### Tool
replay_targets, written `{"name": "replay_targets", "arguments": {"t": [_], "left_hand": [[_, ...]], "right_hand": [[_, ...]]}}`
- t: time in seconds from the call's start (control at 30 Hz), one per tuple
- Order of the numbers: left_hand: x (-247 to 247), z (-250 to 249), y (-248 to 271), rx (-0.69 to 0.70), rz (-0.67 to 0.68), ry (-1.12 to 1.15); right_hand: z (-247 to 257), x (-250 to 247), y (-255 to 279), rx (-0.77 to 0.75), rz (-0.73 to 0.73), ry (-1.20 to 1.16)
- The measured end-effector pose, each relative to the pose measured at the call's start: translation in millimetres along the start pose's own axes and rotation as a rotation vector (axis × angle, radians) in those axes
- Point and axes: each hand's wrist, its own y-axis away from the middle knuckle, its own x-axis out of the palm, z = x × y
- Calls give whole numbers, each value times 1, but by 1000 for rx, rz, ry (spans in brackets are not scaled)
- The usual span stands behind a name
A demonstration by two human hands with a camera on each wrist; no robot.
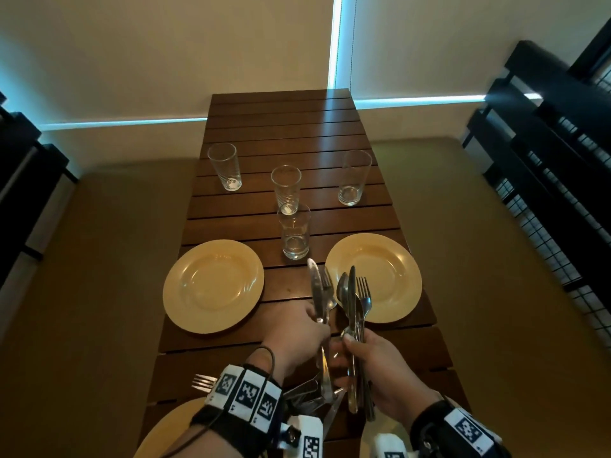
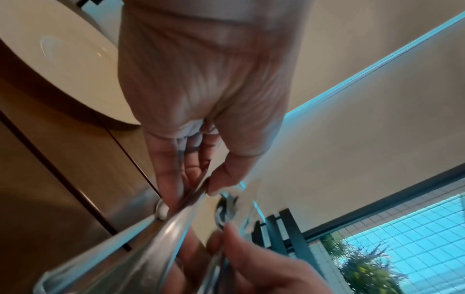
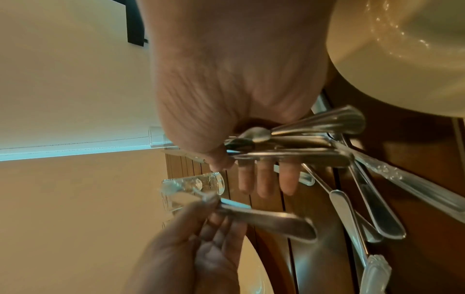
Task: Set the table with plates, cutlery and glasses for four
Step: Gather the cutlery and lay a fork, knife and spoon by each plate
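Both hands hold steel cutlery upright over the near middle of the slatted wooden table point(image 1: 291, 127). My left hand point(image 1: 299, 328) pinches a knife and fork point(image 1: 319, 289) between thumb and fingers; the left wrist view shows their handles point(image 2: 161, 236) in that hand point(image 2: 201, 185). My right hand point(image 1: 367, 361) grips a bunch of a spoon, knife and fork point(image 1: 353, 299), whose handles point(image 3: 302, 141) fan out under its thumb. More cutlery point(image 1: 307, 391) lies on the table below the hands. Two yellow plates point(image 1: 211, 285) point(image 1: 383, 272) sit left and right. Several glasses point(image 1: 294, 236) stand beyond.
Parts of two more yellow plates point(image 1: 172, 424) point(image 1: 370, 438) show at the near edge. A loose fork point(image 1: 203, 381) lies near the left wrist. Olive bench cushions point(image 1: 92, 259) flank the table, with dark chairs point(image 1: 545, 143) at the right and window blinds behind.
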Motion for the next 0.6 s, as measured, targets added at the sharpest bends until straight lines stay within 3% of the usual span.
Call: {"name": "replay_targets", "arguments": {"t": [0.33,0.43,0.6], "left_hand": [[36,-2,4,241,100,-274],[32,-2,-2,320,62,-383],[19,14,-24,109,-72,-385]], "right_hand": [[-10,-12,3,-9,5,-26],[-11,-19,4,-46,-7,-47],[-3,-27,15,-92,-77,-4]]}}
